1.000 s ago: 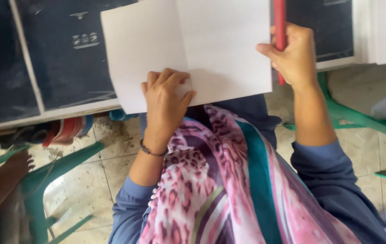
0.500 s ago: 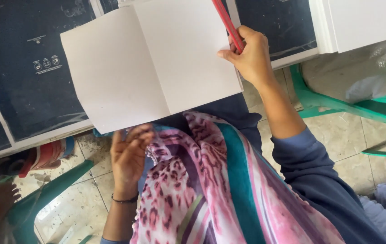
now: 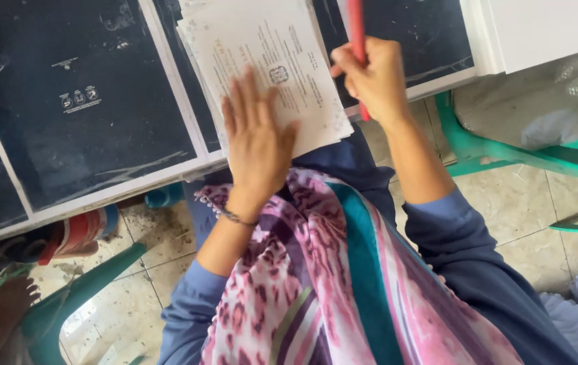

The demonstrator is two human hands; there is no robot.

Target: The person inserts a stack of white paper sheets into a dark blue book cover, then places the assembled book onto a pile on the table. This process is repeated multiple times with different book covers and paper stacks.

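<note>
I am at the step of holding down the stack of white printed paper sheets (image 3: 272,64), which lies on the dark, dusty surface (image 3: 79,101) with its near corner hanging a little over the surface's white edge, above my lap. My left hand (image 3: 256,138) is open and flat, the fingers spread, and it presses on the near half of the stack. My right hand (image 3: 373,81) is closed around a thin red stick-shaped tool (image 3: 356,47) (a pencil or a pen, I cannot tell which), and it stands just beside the right edge of the stack, touching it or nearly.

I judge that the next move needs the left palm to keep the sheets from sliding, because the pile is loose and its edges are not even. The red tool must come onto the top sheet with a light, controlled touch.

To the right of the stack lies a white flat block of board (image 3: 539,34); below it stands a green plastic chair (image 3: 505,152).
</note>
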